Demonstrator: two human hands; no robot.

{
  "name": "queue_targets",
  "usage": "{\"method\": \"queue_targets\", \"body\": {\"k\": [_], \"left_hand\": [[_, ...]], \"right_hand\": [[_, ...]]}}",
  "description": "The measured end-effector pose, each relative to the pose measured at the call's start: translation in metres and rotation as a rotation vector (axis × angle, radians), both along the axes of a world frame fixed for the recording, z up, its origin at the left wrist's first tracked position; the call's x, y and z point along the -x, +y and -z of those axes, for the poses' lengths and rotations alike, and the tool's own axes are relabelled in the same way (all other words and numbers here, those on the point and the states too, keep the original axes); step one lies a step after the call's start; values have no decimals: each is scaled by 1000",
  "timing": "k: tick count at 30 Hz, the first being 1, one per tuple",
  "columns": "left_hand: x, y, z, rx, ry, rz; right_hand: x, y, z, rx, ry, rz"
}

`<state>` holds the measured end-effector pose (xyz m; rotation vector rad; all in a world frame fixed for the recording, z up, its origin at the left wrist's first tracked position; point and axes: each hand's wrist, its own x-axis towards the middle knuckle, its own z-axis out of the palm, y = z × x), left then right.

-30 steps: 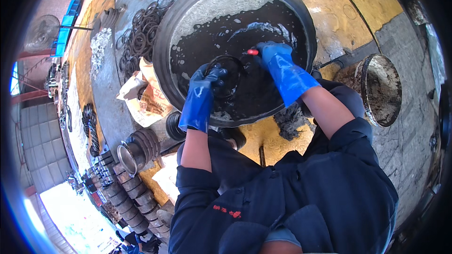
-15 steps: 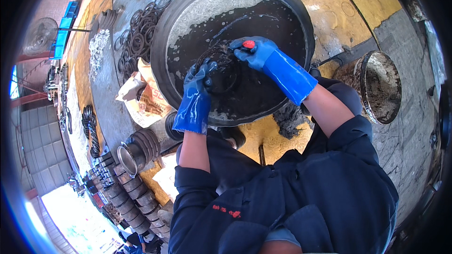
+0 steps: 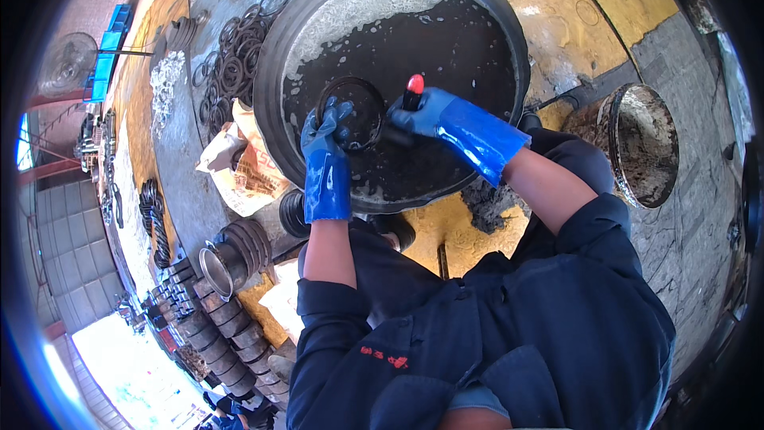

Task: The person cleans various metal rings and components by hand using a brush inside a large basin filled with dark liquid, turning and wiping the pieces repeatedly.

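Observation:
In a blue rubber glove, my left hand [image 3: 325,131] grips the left side of a thin black ring [image 3: 350,80]. The ring is held tilted over a large round black basin [image 3: 269,64] of dark liquid with pale foam along its far side. My right hand [image 3: 430,114], gloved the same way, is closed around a tool with a black, red-ended handle [image 3: 415,86]. That red end points up. Dark and smeared by motion, the tool's lower end lies close to the ring's right side; its kind cannot be made out.
Many black rings [image 3: 232,72] lie piled left of the basin, near an open paper sack [image 3: 251,163]. Stacked metal cylinders [image 3: 215,326] stand at lower left. On the right, a dirty bucket [image 3: 646,147] lies tipped over. Grey sludge [image 3: 487,207] sits below the basin.
The ring now shows more of its round face. My right hand has turned, bringing the red handle end upright, and the tool's lower end has come to the ring's right side.

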<state>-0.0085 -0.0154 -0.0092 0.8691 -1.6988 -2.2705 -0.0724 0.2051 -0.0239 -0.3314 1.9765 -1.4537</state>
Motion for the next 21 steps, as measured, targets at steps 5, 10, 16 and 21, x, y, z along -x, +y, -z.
{"method": "queue_targets", "body": {"k": [5,10,16,21], "left_hand": [[-5,0,-3,27,-18,76],[1,11,0,62,-15,172],[-1,24,-5,89,83,257],[-5,21,-7,133,18,293]], "right_hand": [[13,2,-15,-224,318,77],[9,-6,-8,27,879,79],[13,-5,-5,-272,107,25],[3,1,1,109,-386,-22]]}}
